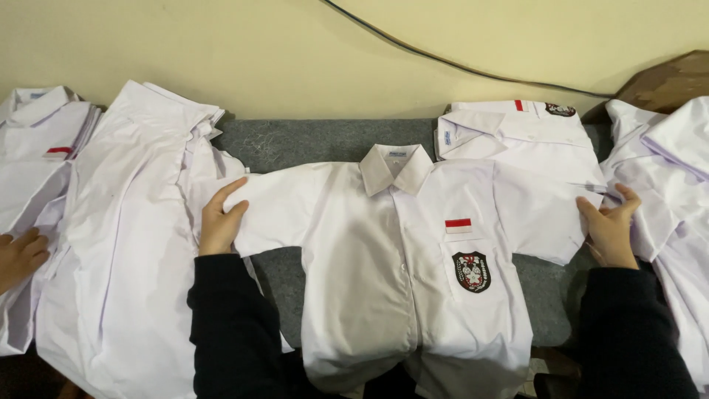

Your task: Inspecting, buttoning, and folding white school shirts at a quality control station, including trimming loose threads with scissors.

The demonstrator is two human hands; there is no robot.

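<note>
while the white shirt (402,258) lies face up and buttoned on the grey mat (295,144), sleeves spread wide, your left hand (220,220) grips the end of one sleeve, fingers curled around the cloth, and your right hand (610,229) pinches the other sleeve's hem, fingers partly closed. a folded shirt (517,133) sits just behind it against the wall. loose white shirts (125,222) lie heaped to the left, more (672,192) to the right, and another person's hand (21,255) rests at the far left edge.
</note>
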